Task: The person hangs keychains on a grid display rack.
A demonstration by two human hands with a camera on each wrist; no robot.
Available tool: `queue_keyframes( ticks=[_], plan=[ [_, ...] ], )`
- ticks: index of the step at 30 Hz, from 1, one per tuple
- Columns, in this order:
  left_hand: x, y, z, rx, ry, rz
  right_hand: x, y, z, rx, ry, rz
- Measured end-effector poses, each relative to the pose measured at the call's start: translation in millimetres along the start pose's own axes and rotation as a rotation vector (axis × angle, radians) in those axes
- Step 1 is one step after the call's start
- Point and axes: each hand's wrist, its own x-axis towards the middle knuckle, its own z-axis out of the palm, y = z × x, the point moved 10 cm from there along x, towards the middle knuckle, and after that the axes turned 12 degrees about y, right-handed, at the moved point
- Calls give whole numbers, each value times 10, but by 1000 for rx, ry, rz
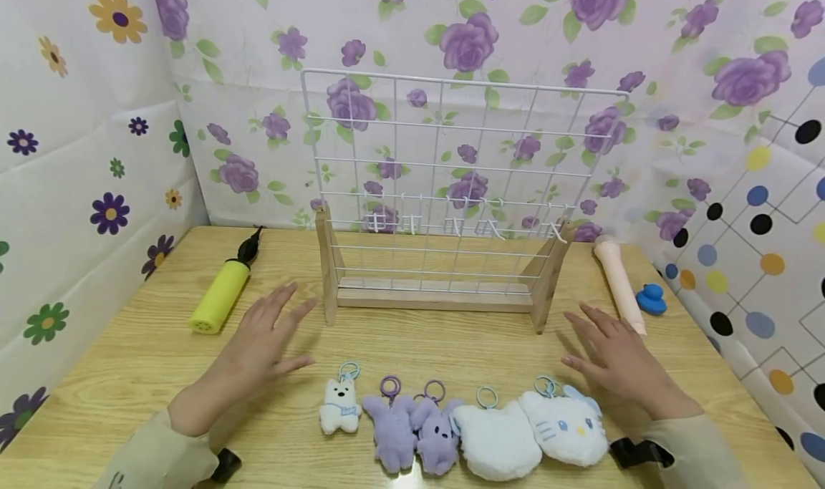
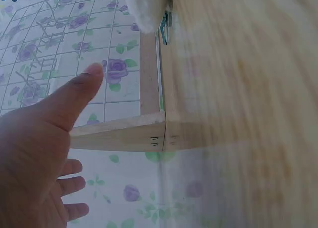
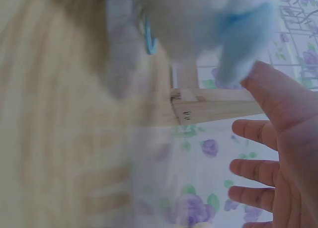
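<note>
From afar I see L hand (image 1: pixel 266 340) and R hand (image 1: pixel 612 356), both w/ fingers well spread, holding nothing. 5 plush toys (image 1: pixel 499 442) lie in front of rack (image 1: pixel 435 299).

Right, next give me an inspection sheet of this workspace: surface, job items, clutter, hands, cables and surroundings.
Surface: wood-grain table, no spills seen.
Job's things: plush row from left, small white keychain, two purple keychains, white keychain with no face showing, blue-bowed keychain; behind them, wire-grid rack with white hooks, nothing hung on them.
Clutter: yellow-green pump at left; pale pink tube-shaped item and blue duck at right.
Hands: left hand and right hand both have fingers extended, holding nothing.
Cables: nothing seen.
Surroundings: purple-rose cloth behind; flowered cloth left, dotted cloth right.
</note>
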Motion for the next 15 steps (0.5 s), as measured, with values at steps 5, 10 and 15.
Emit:
queue_keyframes(
  ticks=[5, 10, 15],
  plan=[
    [70, -19, -29, -98, 44, -53, -2, -26, -103, 56, -24, 27],
    [99, -129, 12, -236, 25, -202, -2, -29, -203, 81, -52, 75],
    [150, -240, 34, -354, 73, -282, 32, -108, -351, 89, -39, 62]
  ],
)
